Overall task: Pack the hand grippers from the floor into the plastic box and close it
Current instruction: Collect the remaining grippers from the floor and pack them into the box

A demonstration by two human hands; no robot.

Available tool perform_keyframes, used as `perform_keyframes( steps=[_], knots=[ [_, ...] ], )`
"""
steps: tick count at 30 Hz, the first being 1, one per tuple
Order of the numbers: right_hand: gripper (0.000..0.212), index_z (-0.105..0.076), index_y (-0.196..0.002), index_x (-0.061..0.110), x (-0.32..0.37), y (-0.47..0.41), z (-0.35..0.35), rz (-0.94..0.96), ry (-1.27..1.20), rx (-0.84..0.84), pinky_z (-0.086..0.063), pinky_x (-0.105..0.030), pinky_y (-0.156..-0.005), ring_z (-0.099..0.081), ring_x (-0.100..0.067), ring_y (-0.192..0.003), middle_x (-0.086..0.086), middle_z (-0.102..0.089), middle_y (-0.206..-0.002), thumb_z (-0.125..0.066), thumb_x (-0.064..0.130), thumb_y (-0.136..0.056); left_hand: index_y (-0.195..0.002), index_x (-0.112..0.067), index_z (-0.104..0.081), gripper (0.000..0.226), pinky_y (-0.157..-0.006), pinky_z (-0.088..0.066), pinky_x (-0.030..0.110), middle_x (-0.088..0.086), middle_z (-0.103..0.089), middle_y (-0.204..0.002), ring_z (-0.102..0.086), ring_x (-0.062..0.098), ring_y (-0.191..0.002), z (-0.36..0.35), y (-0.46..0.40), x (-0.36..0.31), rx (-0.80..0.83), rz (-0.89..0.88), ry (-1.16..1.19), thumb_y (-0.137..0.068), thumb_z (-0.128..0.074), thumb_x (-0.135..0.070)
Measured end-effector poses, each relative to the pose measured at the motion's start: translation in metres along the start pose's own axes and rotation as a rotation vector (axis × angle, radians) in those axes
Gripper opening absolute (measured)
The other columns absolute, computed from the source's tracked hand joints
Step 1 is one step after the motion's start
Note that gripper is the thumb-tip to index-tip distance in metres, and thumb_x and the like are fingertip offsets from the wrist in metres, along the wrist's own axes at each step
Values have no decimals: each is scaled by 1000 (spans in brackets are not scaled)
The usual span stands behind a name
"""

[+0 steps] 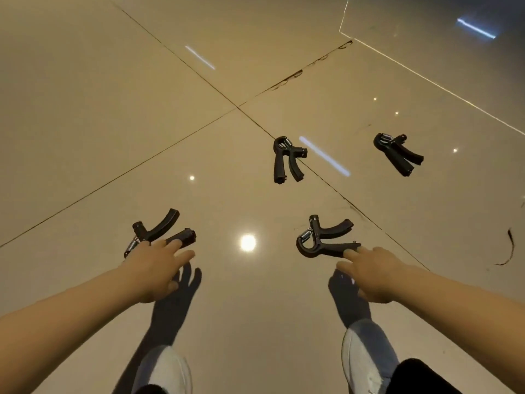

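Observation:
Several black hand grippers lie on the glossy beige tile floor. My left hand (159, 268) reaches over the near-left hand gripper (162, 230), fingers spread and touching its lower handle. My right hand (369, 273) stretches to the near-right hand gripper (324, 237), fingertips at the end of its lower handle. Neither hand has closed around anything. A third hand gripper (287, 157) lies farther off at centre, and another hand gripper (397, 152) lies at far right. No plastic box is in view.
My two white shoes (167, 371) (366, 362) stand on the floor below the hands. A dark curved strand (510, 248) lies on the tile at right. A wall base or step edge (426, 78) crosses the upper right.

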State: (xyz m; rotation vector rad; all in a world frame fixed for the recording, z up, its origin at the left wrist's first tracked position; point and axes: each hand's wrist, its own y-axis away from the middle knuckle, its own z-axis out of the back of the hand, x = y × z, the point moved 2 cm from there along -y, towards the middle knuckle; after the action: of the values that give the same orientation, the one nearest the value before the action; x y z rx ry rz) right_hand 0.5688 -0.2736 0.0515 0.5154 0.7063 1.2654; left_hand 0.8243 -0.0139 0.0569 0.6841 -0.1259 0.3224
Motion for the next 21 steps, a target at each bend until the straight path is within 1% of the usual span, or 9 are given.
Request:
perform_keyframes(
  steps=[3, 5, 7, 10, 12, 14, 16, 18, 21],
  knots=[
    [52, -29, -139, 24, -20, -31, -13, -165, -134, -140, -41, -32, -85, -43, -22, -116, -1, -40, -133, -48, 32, -92, -147, -30, -5, 73, -105, -34, 38, 4, -13, -153, -24, 25, -137, -30, -23, 14, 3, 155, 114, -90, -45, -50],
    [51, -30, -136, 22, -24, -48, -30, -277, -269, -129, -43, -33, -84, -43, -23, -116, -1, -42, -130, -49, 34, -90, -148, -28, -2, 80, -108, -30, 43, 8, -11, -154, -17, 28, -139, -53, -35, 18, -29, 253, 250, -88, -50, -49],
    [44, -35, -130, 21, -18, -56, -42, -322, -303, -121, -44, -32, -79, -44, -24, -112, -1, -45, -125, -51, 28, -89, -148, -26, 5, 91, -109, -29, 45, 10, -9, -154, -12, 30, -141, -73, -41, 18, -7, 300, 370, -84, -55, -50],
    [27, -44, -116, 21, -4, -55, -52, -247, -173, -178, -37, -28, -69, -52, -21, -98, 0, -53, -110, -47, 19, -89, -148, -25, 6, 101, -109, -29, 46, 11, -12, -153, -11, 30, -140, -86, -42, 16, 10, 323, 490, -78, -62, -52],
    [24, -50, -111, 20, 0, -52, -52, -175, -126, -217, -36, -27, -67, -55, -21, -91, 0, -58, -102, -49, 18, -87, -148, -25, -7, 94, -103, -36, 46, 6, -30, -146, -29, 28, -133, -78, -43, 18, -62, 331, 525, -77, -62, -52],
    [26, -61, -102, 17, 0, -51, -53, -92, -68, -263, -41, -29, -62, -58, -22, -74, -1, -63, -85, -65, 17, -76, -146, -26, -18, 84, -97, -41, 45, 0, -45, -134, -44, 25, -122, -70, -44, 16, -131, 324, 532, -77, -60, -50],
    [33, -66, -85, 14, 7, -50, -56, 20, -53, -345, -42, -29, -51, -55, -21, -56, -1, -61, -67, -81, 14, -55, -144, -26, -24, 76, -95, -40, 43, -1, -49, -130, -49, 25, -117, -64, -43, 4, -167, 311, 539, -80, -58, -47],
    [38, -64, -79, 14, 23, -48, -54, 108, -69, -375, -37, -26, -47, -51, -20, -50, 0, -58, -62, -84, 13, -46, -142, -25, -28, 68, -93, -38, 42, -2, -53, -126, -52, 25, -112, -62, -42, -13, -201, 250, 517, -82, -56, -43],
    [36, -63, -79, 15, 46, -50, -55, 232, -57, -426, -34, -26, -45, -50, -19, -52, 0, -56, -64, -81, 13, -47, -135, -24, -41, 56, -88, -38, 40, -2, -62, -109, -58, 24, -97, -63, -37, -41, -287, 77, 474, -83, -57, -33]
  ],
)
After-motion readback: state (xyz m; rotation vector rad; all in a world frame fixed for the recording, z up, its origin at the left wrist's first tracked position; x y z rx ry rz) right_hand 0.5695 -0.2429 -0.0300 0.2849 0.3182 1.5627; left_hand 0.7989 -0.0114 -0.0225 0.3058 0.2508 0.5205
